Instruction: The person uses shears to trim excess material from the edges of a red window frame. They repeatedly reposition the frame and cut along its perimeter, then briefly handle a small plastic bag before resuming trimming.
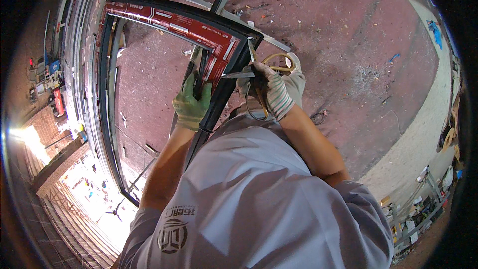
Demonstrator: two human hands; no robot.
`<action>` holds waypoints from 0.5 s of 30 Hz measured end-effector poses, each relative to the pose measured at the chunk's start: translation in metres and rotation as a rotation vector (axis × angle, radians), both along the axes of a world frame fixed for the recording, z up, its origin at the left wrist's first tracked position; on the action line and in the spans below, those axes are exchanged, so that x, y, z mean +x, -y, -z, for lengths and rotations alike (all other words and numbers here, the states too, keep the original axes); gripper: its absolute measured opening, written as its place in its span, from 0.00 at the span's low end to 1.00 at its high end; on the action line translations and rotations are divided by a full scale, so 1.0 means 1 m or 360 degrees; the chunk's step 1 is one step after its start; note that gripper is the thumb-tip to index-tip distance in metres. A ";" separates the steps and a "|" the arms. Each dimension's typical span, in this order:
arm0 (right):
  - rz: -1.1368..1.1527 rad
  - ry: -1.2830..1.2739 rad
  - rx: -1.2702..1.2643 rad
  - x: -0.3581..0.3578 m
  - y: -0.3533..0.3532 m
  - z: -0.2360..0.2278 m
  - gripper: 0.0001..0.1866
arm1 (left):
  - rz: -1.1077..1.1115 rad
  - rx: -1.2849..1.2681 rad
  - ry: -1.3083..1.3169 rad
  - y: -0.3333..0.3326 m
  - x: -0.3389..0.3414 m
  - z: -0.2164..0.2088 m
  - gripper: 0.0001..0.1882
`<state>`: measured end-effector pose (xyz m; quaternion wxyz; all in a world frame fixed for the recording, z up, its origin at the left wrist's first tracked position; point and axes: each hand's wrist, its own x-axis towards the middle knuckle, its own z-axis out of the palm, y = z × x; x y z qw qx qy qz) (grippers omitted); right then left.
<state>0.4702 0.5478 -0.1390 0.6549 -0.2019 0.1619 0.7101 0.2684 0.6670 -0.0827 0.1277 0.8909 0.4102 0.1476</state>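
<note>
A large black frame [231,22] with red printed film on its face stands in front of me, its corner near the middle of the view. My left hand [191,103], in a green glove, is closed round a narrow black strip [201,69] along the inner edge of the frame. My right hand [271,89], in a striped white glove, grips a pair of scissors [239,75] with tan loop handles. The scissor blades are spread apart near the frame's corner, one pointing up and the other left across the film. My right fingers partly hide the pivot and handles.
Long metal profiles [82,65] are stacked at the left. A grey bar [269,40] lies behind the frame's corner. Debris is scattered over the reddish floor [348,45]. Shelving with mixed items [418,219] stands at the lower right.
</note>
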 end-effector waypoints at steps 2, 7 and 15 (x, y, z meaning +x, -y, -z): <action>0.0011 0.0016 -0.0061 0.000 0.000 -0.002 0.13 | 0.0011 0.0009 0.0037 0.000 0.000 0.001 0.25; 0.0010 0.0069 -0.0110 0.001 -0.001 -0.009 0.13 | 0.0002 -0.0014 -0.0015 0.000 -0.001 0.000 0.26; 0.0071 0.0057 -0.0037 -0.002 -0.001 -0.005 0.15 | 0.0003 -0.0014 -0.0027 0.001 0.000 -0.001 0.26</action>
